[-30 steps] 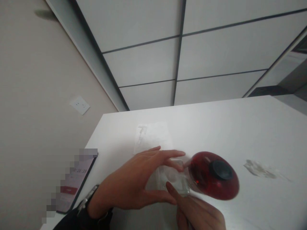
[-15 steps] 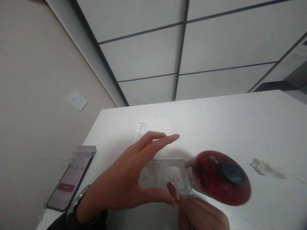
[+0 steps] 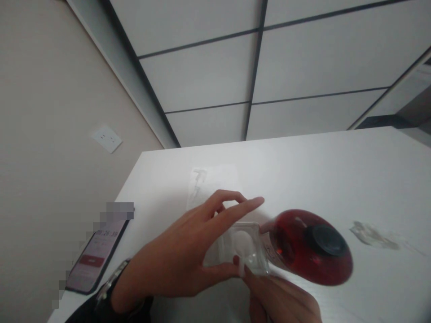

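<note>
A clear plastic box (image 3: pixel 261 260) with compartments lies on the table in front of me. Over its left part arches my left hand (image 3: pixel 191 242), fingers apart and nothing gripped, its thumb tip close to the handle of a small whitish spoon (image 3: pixel 244 242). That spoon's round bowl is above the box's right compartment; whether it touches the bottom I cannot tell. From the near side, my right hand (image 3: pixel 283 296) pinches the spoon's handle. Just right of the box is a red see-through bottle (image 3: pixel 299 269) with a dark cap (image 3: pixel 327 240).
A phone (image 3: pixel 97 255) lies at the table's left edge. Behind my left hand is a clear or white sheet (image 3: pixel 212 177). A crumpled translucent wrapper (image 3: pixel 373 235) rests at the right. The white table (image 3: pixel 286 170) ends near a panelled wall (image 3: pixel 208 80).
My left hand has shifted right, covering more of the box, and its thumb has come nearer the spoon's handle. The handle has swung slightly left. The bottle stays put.
</note>
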Motion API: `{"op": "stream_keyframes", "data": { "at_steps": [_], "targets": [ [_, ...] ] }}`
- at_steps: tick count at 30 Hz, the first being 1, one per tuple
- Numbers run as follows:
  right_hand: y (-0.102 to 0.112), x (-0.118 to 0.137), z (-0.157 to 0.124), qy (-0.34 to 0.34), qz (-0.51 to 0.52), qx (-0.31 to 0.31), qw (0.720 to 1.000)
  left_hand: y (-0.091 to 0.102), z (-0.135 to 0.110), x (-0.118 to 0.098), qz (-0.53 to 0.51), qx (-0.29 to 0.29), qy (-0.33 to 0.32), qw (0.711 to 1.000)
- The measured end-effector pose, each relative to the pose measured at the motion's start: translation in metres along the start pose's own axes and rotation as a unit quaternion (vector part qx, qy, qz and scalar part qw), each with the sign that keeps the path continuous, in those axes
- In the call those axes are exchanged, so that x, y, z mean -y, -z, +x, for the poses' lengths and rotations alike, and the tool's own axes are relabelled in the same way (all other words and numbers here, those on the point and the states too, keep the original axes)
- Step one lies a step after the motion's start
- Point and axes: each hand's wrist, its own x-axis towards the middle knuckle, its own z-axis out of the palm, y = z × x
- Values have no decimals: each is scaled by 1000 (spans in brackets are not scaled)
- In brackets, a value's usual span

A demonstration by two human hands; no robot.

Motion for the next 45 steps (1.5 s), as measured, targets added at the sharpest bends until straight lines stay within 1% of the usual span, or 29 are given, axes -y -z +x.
{"op": "stream_keyframes", "data": {
  "at_steps": [2,4,6,8,10,13,16,19,23,26,29,32,34,36,37,38,41,43,45],
  "targets": [
    [-3,1,1,-7,0,-18,1000,-1,1,0,-5,4,-18,1000],
    [-2,2,4,-12,-2,-18,1000,-3,3,1,-16,20,-38,999],
    [2,1,7,-11,6,-6,1000,-5,4,1,-24,16,-38,999],
    [8,0,10,-15,24,30,999,-5,5,2,-36,-18,-31,999],
    [12,0,12,-17,42,56,997,-4,6,2,-55,-68,-28,996],
    [13,0,11,-14,54,60,997,1,6,-1,-86,-144,-19,986],
    [11,1,8,-20,57,41,997,8,7,-7,-83,-182,-24,979],
    [9,3,7,-20,56,25,998,12,9,-16,-59,-189,-27,980],
    [10,5,9,-18,52,20,998,17,11,-25,-52,-175,-13,983],
    [10,5,8,-21,48,14,999,23,9,-29,-69,-172,5,983],
    [9,5,6,-19,48,6,999,35,11,-27,-82,-180,20,980],
    [9,5,5,-17,49,0,999,49,22,-16,-89,-180,47,978],
    [9,5,5,-17,49,-2,999,56,36,-2,-87,-170,79,978],
    [9,5,6,-16,49,-3,999,60,52,17,-68,-151,128,978],
    [9,5,6,-15,49,-2,999,61,60,28,-48,-137,160,976],
    [9,5,6,-13,48,-1,999,62,68,39,-36,-131,177,975],
    [8,3,6,-11,45,8,999,61,88,68,-11,-95,209,973],
    [8,3,6,-8,47,15,999,60,97,82,4,-62,219,974],
    [9,2,7,-6,47,16,999,59,104,91,22,-40,225,973]
  ]
}}
